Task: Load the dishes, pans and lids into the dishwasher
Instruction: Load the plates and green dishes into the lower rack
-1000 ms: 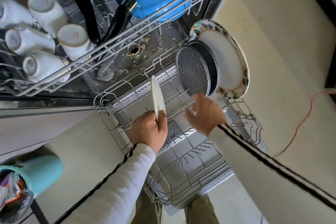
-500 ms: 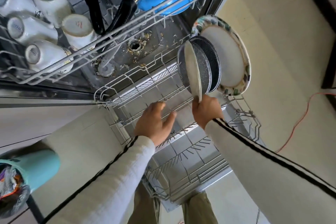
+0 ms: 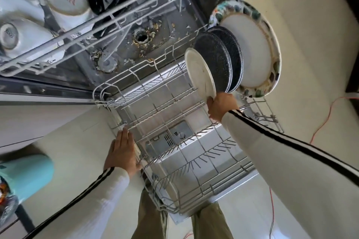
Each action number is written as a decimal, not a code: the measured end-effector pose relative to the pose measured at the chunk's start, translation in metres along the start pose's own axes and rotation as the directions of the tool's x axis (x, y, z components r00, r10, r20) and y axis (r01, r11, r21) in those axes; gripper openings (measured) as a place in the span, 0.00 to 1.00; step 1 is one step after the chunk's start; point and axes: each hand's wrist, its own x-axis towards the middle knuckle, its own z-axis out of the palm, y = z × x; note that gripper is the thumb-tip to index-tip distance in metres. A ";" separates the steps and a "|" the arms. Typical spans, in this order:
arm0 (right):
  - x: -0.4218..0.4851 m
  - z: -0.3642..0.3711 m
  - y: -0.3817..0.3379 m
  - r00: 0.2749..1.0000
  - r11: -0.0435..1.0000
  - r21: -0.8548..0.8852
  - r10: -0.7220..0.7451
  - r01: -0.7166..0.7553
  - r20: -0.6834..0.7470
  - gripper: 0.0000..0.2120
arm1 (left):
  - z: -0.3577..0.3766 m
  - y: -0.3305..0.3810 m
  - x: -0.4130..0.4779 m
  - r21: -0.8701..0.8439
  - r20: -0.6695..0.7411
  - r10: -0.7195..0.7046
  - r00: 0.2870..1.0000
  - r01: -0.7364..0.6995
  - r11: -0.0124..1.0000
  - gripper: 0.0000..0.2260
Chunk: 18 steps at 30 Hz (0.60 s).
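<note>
Right hand [image 3: 222, 105] pinches white plate [image 3: 200, 73] by its lower rim, upright at right edge of lower rack [image 3: 167, 116], just beside speckled plates [image 3: 215, 60]. Left hand [image 3: 121, 151] lies flat on left edge. Plate likely stiff, slick, breakable; rim grip suits.

The right hand [image 3: 222, 107] grips, fingers curled; the left hand [image 3: 121, 154] lies flat.

Light: bright, soft and even, strongest on the pale floor [image 3: 310, 25] at the right of the frame.
Shadow: dishwasher tub [image 3: 124, 44], upper centre, noticeably dimmer.
Glare: mild sheen on the white plate [image 3: 200, 73] and on the wires of the lower rack [image 3: 174, 114].
Blur: cups [image 3: 66, 6] at upper left are smeared.
Distortion: wide-angle bowing at the edges; the sleeve [image 3: 291, 161] at lower right is stretched.
Focus: centre sharp.
</note>
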 end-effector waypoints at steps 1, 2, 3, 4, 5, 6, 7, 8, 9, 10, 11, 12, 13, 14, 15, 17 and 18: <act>0.002 0.004 -0.002 1.000 1.000 0.009 0.003 -0.003 0.014 0.21 | 0.000 0.001 0.001 0.000 -0.002 -0.002 1.000 0.002 1.000 0.52; 0.005 0.007 -0.004 1.000 1.000 0.027 0.008 -0.009 0.023 0.22 | 0.000 0.002 0.002 -0.001 -0.004 -0.002 1.000 0.002 1.000 0.52; 0.009 0.009 -0.004 0.999 0.998 0.050 0.029 -0.030 0.020 0.23 | 0.000 0.003 0.002 0.000 -0.007 0.000 1.000 0.000 1.000 0.52; 0.012 0.012 -0.003 0.999 0.995 0.081 0.051 -0.052 0.012 0.24 | 0.001 0.004 0.002 0.003 -0.010 0.000 1.000 0.000 1.000 0.52; 0.014 0.013 -0.005 0.998 0.992 0.110 0.069 -0.068 -0.001 0.25 | 0.002 0.003 0.002 0.002 -0.013 0.000 1.000 0.000 1.000 0.52; 0.014 0.012 -0.007 0.997 0.989 0.126 0.077 -0.075 -0.011 0.26 | 0.002 0.003 0.002 -0.001 -0.018 0.002 1.000 -0.002 1.000 0.52; 0.011 0.008 -0.011 0.997 0.990 0.123 0.078 -0.074 -0.023 0.25 | 0.003 0.002 0.002 -0.006 -0.023 0.005 1.000 -0.005 1.000 0.52; 0.009 0.004 -0.014 0.997 0.994 0.091 0.071 -0.068 -0.028 0.24 | 0.004 0.001 0.002 -0.013 -0.029 0.008 1.000 -0.008 1.000 0.53; 0.008 0.002 -0.016 0.997 0.997 0.045 0.067 -0.065 -0.036 0.22 | 0.004 0.001 0.002 -0.018 -0.034 0.009 0.999 -0.010 1.000 0.53; 0.009 0.000 -0.016 0.997 0.998 0.010 0.069 -0.069 -0.044 0.21 | 0.004 0.001 0.002 -0.019 -0.038 0.011 0.999 -0.012 1.000 0.53; 0.011 0.001 -0.015 0.996 0.997 -0.009 0.081 -0.081 -0.044 0.19 | 0.005 0.001 0.002 -0.018 -0.041 0.012 0.999 -0.013 1.000 0.53; 0.012 0.001 -0.014 0.995 0.996 -0.016 0.089 -0.090 -0.047 0.18 | 0.005 0.001 0.002 -0.018 -0.045 0.014 0.999 -0.015 1.000 0.53; 0.011 0.002 -0.014 0.995 0.996 -0.025 0.089 -0.091 -0.050 0.17 | 0.005 0.000 0.002 -0.021 -0.050 0.015 0.999 -0.016 1.000 0.53; 0.011 0.003 -0.013 0.995 0.995 -0.028 0.090 -0.092 -0.053 0.17 | 0.005 0.000 0.001 -0.025 -0.060 0.015 0.998 -0.017 1.000 0.53; 0.009 0.004 -0.011 0.994 0.995 -0.025 0.091 -0.092 -0.056 0.16 | 0.005 -0.001 0.001 -0.029 -0.074 0.016 0.997 -0.019 0.999 0.52; 0.003 0.006 -0.008 0.994 0.997 -0.003 0.082 -0.083 -0.072 0.15 | 0.003 -0.001 -0.002 -0.047 -0.108 0.019 0.994 -0.024 0.999 0.49; -0.001 0.005 -0.006 0.993 0.996 0.009 0.087 -0.086 -0.082 0.15 | 0.002 -0.001 -0.005 -0.060 -0.129 0.017 0.991 -0.025 0.998 0.47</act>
